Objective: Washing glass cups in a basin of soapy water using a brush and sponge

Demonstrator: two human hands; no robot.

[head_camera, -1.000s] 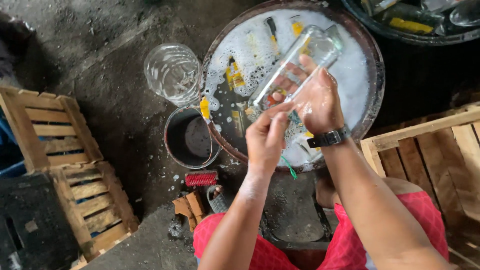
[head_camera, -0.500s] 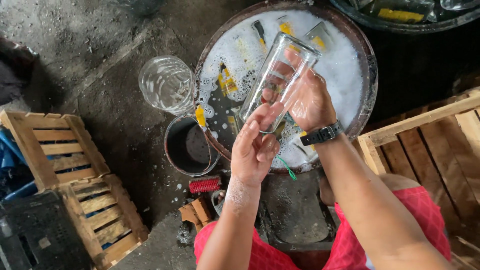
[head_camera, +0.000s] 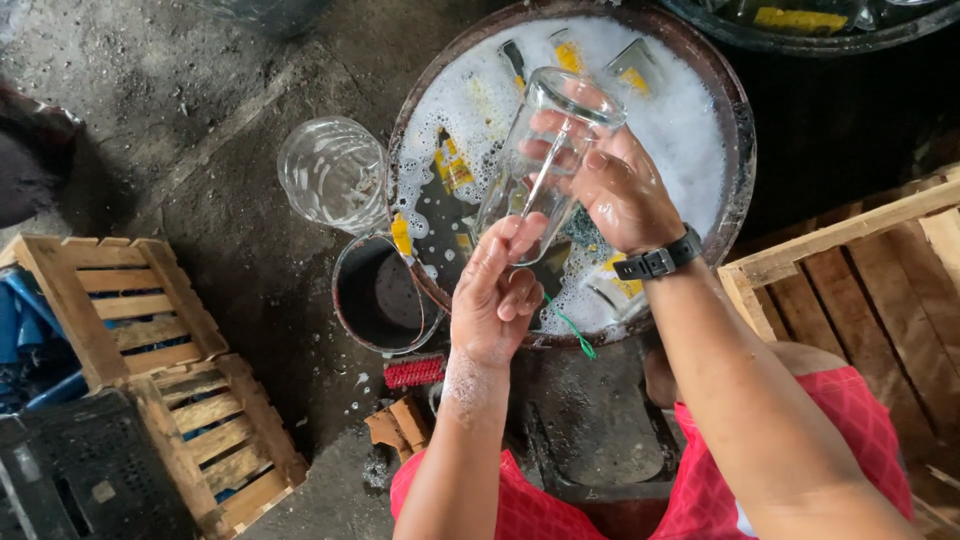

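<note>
Glass bottle [head_camera: 545,150], clear and empty-looking, is held tilted above a round basin [head_camera: 735,150] filled with white suds. The bottle's base points up and away, while its neck end is directed down toward the left hand [head_camera: 495,295]. The right hand [head_camera: 615,190] is wrapped around the upper body of the bottle, fingers curled against the glass, and a black wristwatch [head_camera: 658,262] is worn on that wrist. The left hand is closed around the lower end of the bottle, thumb and fingers pressed together on it; soap foam is seen on the left forearm. A thin rod is seen inside the bottle.

In the suds, several more bottles with yellow labels [head_camera: 452,170] are partly sunk. A green string [head_camera: 572,330] lies over the basin's near rim. Just beside the basin, on the left, a dark round bucket [head_camera: 380,295] is set, and beyond it a clear plastic container [head_camera: 330,175]. A red brush [head_camera: 414,371] lies below the bucket. Wooden crates [head_camera: 150,330] are stacked at the left, and another wooden crate [head_camera: 850,270] is seen at the right. Red patterned cloth [head_camera: 860,440] covers the person's legs.
</note>
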